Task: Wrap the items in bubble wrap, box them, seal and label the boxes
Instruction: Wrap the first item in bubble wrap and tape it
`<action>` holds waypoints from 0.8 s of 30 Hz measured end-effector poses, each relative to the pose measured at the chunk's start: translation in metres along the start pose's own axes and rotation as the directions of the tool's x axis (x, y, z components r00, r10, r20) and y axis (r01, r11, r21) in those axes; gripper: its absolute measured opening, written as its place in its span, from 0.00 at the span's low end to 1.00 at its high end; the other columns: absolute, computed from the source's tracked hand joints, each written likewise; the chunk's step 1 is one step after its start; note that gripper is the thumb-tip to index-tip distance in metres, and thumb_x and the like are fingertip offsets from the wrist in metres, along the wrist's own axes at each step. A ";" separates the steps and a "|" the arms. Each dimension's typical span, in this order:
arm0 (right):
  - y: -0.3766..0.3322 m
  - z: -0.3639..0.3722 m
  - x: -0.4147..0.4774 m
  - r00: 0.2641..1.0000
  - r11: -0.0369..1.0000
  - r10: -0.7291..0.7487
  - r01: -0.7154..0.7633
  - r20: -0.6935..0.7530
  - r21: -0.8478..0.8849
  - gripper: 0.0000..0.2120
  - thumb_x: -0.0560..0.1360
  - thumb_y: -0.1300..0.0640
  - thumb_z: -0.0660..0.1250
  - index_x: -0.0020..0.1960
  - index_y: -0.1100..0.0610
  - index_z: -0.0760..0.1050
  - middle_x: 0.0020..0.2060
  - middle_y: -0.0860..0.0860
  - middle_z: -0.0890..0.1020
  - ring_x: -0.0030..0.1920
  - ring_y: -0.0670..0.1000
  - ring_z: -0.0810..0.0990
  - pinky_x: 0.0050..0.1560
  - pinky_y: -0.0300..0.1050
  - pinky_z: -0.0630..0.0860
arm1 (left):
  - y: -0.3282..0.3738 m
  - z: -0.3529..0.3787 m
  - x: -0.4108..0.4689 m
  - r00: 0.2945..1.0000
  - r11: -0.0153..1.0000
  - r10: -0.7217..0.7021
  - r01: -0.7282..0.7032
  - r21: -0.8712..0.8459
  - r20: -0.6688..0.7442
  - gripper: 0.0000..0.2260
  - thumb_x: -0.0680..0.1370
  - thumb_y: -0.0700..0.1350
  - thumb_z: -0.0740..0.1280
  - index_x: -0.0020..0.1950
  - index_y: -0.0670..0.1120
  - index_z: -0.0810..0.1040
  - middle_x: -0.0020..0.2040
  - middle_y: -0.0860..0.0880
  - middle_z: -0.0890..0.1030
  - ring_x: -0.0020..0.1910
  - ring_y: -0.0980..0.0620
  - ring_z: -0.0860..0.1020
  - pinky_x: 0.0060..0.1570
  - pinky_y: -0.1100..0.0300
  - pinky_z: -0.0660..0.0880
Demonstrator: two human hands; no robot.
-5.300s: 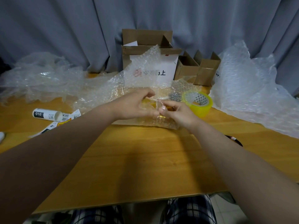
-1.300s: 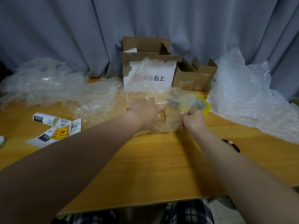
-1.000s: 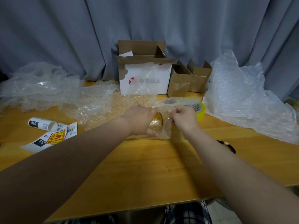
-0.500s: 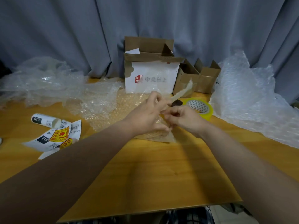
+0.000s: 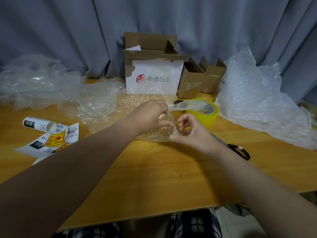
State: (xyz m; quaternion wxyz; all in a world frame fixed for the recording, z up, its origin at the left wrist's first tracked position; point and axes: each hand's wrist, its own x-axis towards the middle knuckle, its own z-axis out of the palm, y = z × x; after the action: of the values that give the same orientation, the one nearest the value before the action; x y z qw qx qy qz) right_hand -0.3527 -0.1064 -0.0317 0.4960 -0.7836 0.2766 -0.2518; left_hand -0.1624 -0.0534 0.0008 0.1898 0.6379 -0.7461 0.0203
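A small item wrapped in bubble wrap (image 5: 159,133) lies on the wooden table (image 5: 154,177) at the centre. My left hand (image 5: 151,115) grips the top of this bundle and pinches a loose flap of wrap (image 5: 184,105) that stretches right over the yellow tape roll (image 5: 206,115). My right hand (image 5: 190,132) has its thumb against the bundle's right end and its fingers curled over the edge. The item inside is hidden. Labels (image 5: 51,142) lie at the left.
An open white box with a red seal (image 5: 152,78) stands behind the hands, with two small open brown boxes (image 5: 190,83) (image 5: 213,78) to its right. Loose bubble wrap (image 5: 42,83) (image 5: 253,100) piles up on both sides. A white tube (image 5: 38,123) and black scissor handles (image 5: 240,152) lie nearby.
My right hand has let go of the upright flap and dropped to the bundle's right end. The flap now lies over the tape roll, pinched by my left hand.
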 end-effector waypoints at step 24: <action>-0.001 0.001 0.065 0.991 0.990 -0.133 0.132 -0.004 -0.046 0.05 0.76 0.64 0.67 0.45 0.55 0.74 0.38 0.48 0.77 0.38 0.41 0.75 0.42 0.34 0.72 | -0.016 -0.013 0.022 0.988 0.978 -0.058 0.086 -0.192 0.145 0.24 0.73 0.58 0.55 0.42 0.40 0.80 0.41 0.45 0.78 0.41 0.48 0.75 0.46 0.48 0.73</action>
State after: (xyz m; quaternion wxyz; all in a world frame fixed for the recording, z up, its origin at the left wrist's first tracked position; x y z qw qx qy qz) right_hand -0.3053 -0.1503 -0.0233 0.4592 -0.8104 0.2314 -0.2808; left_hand -0.1463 -0.0733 0.0165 0.2003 0.6425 -0.7321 -0.1052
